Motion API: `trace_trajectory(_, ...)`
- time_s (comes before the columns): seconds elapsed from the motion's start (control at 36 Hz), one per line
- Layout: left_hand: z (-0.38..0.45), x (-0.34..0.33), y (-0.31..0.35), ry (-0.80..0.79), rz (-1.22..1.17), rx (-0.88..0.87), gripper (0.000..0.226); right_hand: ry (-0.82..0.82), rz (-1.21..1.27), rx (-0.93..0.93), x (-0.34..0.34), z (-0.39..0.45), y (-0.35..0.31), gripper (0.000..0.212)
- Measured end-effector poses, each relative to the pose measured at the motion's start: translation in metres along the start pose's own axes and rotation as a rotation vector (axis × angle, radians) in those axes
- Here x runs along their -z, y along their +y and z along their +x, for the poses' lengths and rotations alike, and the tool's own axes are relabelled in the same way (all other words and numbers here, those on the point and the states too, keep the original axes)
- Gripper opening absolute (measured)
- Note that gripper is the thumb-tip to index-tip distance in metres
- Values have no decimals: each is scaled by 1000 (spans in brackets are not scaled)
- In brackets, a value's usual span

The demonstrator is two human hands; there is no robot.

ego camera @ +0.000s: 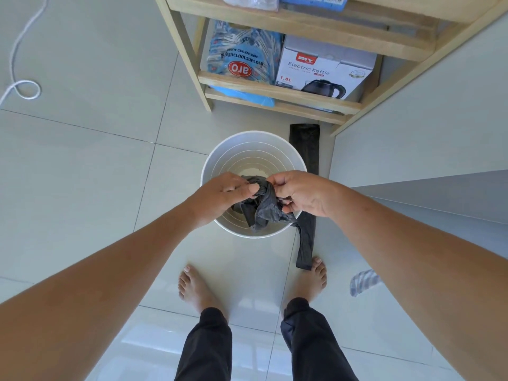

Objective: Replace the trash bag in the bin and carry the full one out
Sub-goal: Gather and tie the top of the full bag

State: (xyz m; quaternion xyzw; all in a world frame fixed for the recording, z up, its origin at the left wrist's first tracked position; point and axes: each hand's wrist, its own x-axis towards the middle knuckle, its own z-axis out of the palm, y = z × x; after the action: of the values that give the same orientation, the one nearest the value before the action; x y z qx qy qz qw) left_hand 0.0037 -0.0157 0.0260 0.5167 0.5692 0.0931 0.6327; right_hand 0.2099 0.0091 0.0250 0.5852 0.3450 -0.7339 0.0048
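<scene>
A white round bin point(233, 152) stands on the tiled floor in front of my bare feet, with no liner on its ribbed inside. Over its near half I hold a crumpled dark grey trash bag point(265, 207) between both hands. My left hand point(222, 193) pinches the bag's top from the left. My right hand point(299, 192) grips it from the right. A loose strip of the bag hangs down past the bin's rim to my right foot. No full bag is in view.
A folded black bag strip point(304, 144) lies on the floor right of the bin. A wooden shelf point(277, 90) behind holds a sugar pack point(242, 57) and a kettle box point(325, 70). White cord point(22, 86) lies far left; a wall point(426, 127) stands right.
</scene>
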Motion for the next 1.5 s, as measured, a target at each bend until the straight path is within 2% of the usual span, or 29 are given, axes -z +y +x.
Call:
trace_trajectory(0.14,2,0,-9,80,80,-71,27,14,-22,19,1,-3,4,31)
trace_trajectory(0.22,8,13,-23,162,313,-99,27,80,-161,79,15,-6,3,26)
trace_trajectory(0.33,1,48,-58,284,594,100,38,353,-641,113,45,-8,15,25)
trace_trajectory(0.44,-4,61,-61,326,608,188,39,457,-740,108,59,-10,31,21)
trace_trajectory(0.5,-1,61,-57,332,479,226,33,494,-724,94,58,-10,39,19)
trace_trajectory(0.58,-1,61,-44,348,-36,287,23,512,-582,66,50,-11,43,18)
trace_trajectory(0.64,0,62,-31,280,-492,224,41,448,-376,26,40,-13,43,14)
trace_trajectory(0.69,5,61,-18,220,-785,150,51,378,-320,54,32,-15,43,13)
trace_trajectory(0.75,10,54,-7,221,-912,119,35,359,-323,106,25,-15,43,14)
trace_trajectory(0.81,16,44,1,224,-934,110,18,365,-301,165,19,-16,42,17)
trace_trajectory(0.83,19,40,3,228,-914,99,11,371,-297,195,16,-17,41,19)
trace_trajectory(0.97,33,15,6,334,-855,128,32,421,-249,353,7,-20,33,23)
trace_trajectory(1.06,38,1,4,321,-855,195,29,435,-209,392,5,-21,28,22)
trace_trajectory(1.14,38,-10,5,304,-656,209,11,461,-149,417,6,-19,21,19)
trace_trajectory(1.28,42,-21,1,351,-344,225,14,456,42,437,13,-13,8,19)
trace_trajectory(1.36,44,-23,0,306,-219,205,14,425,120,416,14,-8,4,20)
trace_trajectory(1.5,42,-24,13,184,33,102,27,365,142,375,15,-5,-1,22)
